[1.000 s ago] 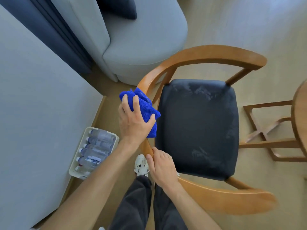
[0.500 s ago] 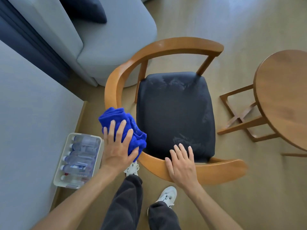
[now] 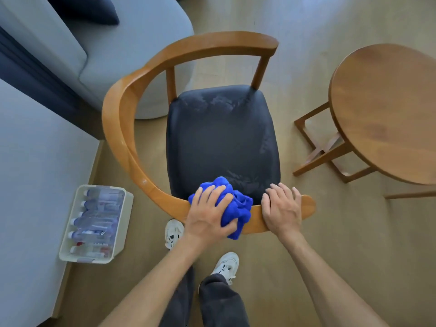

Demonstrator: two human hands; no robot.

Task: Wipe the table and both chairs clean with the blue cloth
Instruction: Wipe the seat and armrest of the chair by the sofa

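A wooden chair [image 3: 122, 128] with a curved back rail and a dark padded seat [image 3: 221, 138] stands below me. My left hand [image 3: 208, 214] presses the bunched blue cloth [image 3: 236, 204] onto the near part of the rail, fingers spread over it and thumb under its near edge. My right hand [image 3: 282, 208] lies flat on the rail just right of the cloth, fingers straight. The round wooden table [image 3: 387, 109] stands at the right. No second chair is in view.
A grey sofa [image 3: 132, 36] with a dark cushion sits at the back left. A white bin of plastic bottles [image 3: 96, 223] stands on the floor by a grey wall at the left. My white shoes [image 3: 224, 265] are under the rail.
My left hand has slid the cloth along the rail from its left curve to the near middle. My right hand has shifted right toward the rail's end.
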